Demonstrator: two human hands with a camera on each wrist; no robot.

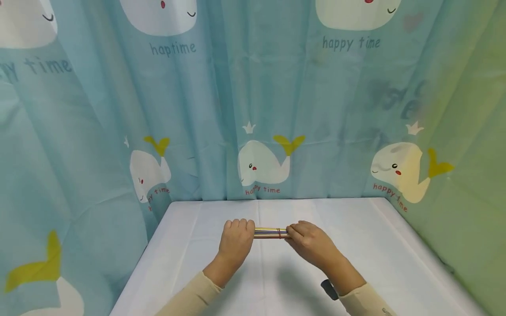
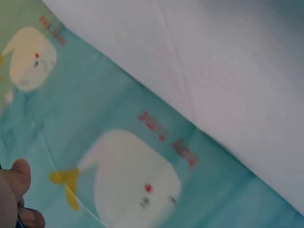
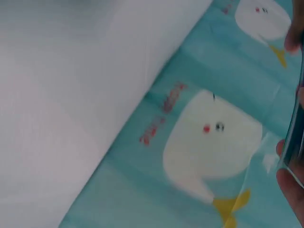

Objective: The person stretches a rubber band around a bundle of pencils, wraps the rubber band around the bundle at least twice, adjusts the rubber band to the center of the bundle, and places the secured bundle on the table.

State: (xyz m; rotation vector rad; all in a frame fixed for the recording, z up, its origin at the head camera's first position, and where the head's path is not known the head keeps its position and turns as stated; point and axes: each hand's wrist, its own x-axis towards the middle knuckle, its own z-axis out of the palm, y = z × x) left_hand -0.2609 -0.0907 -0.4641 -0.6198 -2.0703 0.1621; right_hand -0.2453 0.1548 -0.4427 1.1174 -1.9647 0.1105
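Observation:
A bundle of thin coloured sticks (image 1: 269,233), with yellow, blue and reddish ones showing, is held level above the table. A red band (image 1: 279,233) is wound around it close to the right hand. The left hand (image 1: 238,239) grips one end with curled fingers, and the right hand (image 1: 310,243) pinches the other. Both ends are hidden inside the hands. Only part of the left hand (image 2: 16,190) shows at the left wrist view's lower corner. In the right wrist view, the right hand (image 3: 292,183) and the dark-looking bundle (image 3: 295,128) are cut off by the edge.
Below the hands lies a table with a white cover (image 1: 205,219). Blue-green curtains (image 1: 213,109) printed with whales hang behind it and along both sides. A small black object (image 1: 329,289) is at the right forearm.

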